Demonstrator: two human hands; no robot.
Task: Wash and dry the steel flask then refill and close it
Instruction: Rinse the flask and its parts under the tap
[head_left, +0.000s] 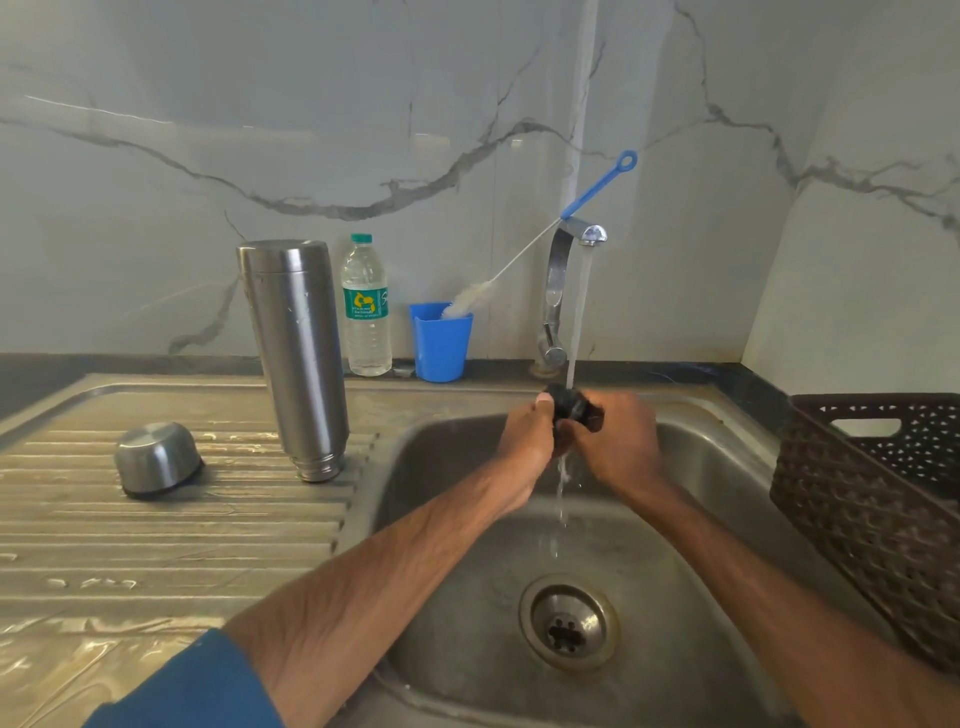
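Head view: left hand (524, 441) and right hand (621, 441) grip the plug (570, 404) under the tap (557, 275) for rinsing; flask (297, 353) drains upside down.

The flask (296, 353) stands inverted on the drainboard (156, 545), left of the sink (467, 597), with its cap (156, 460) further left. Behind it are a water bottle (366, 312) and a cup (440, 345) holding a bottle brush (470, 299). A basket (872, 509) sits right of the sink. Over the sink, the left hand (524, 441) and right hand (618, 436) hold a stopper (569, 402) under the tap (558, 291).

A person's left forearm (415, 551) is bare up to a dark blue fabric sleeve (197, 686) bunched near the elbow, while the right forearm (737, 561) shows bare throughout.
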